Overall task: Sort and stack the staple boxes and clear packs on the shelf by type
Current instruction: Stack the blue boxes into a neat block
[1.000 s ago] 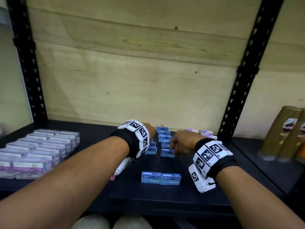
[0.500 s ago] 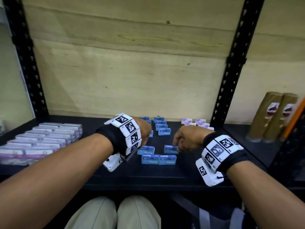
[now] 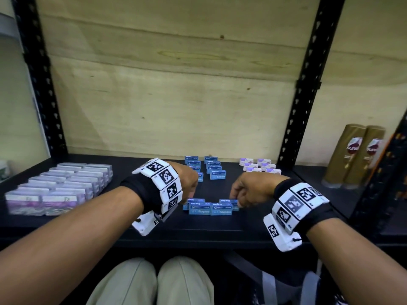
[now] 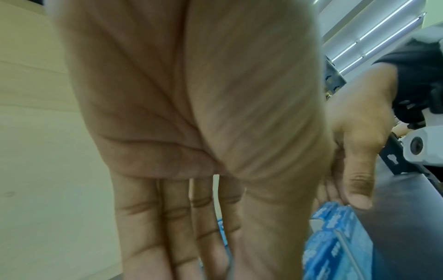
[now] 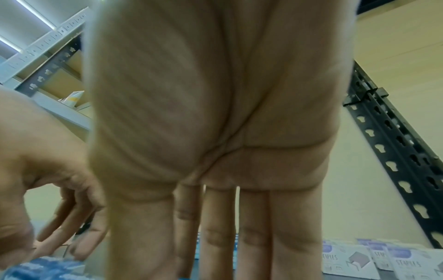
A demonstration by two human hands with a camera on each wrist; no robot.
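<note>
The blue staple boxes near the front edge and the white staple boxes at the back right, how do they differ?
The blue staple boxes are blue and sit by the front edge between both hands; the white staple boxes are white with purple print and stand untouched near the back right upright. Both are small and marked staples.

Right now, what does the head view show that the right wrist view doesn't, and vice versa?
Head view only: the clear packs stacked at the shelf's left, two gold bottles past the right upright, and both marker wristbands.

Right wrist view only: the "STAPLES" lettering on the white staple boxes, plus ceiling lights and a grey rack behind.

Both: the blue staple boxes at the front, with the left hand and right hand reaching down at that cluster. Neither view shows clearly whether either hand grips a box.
</note>
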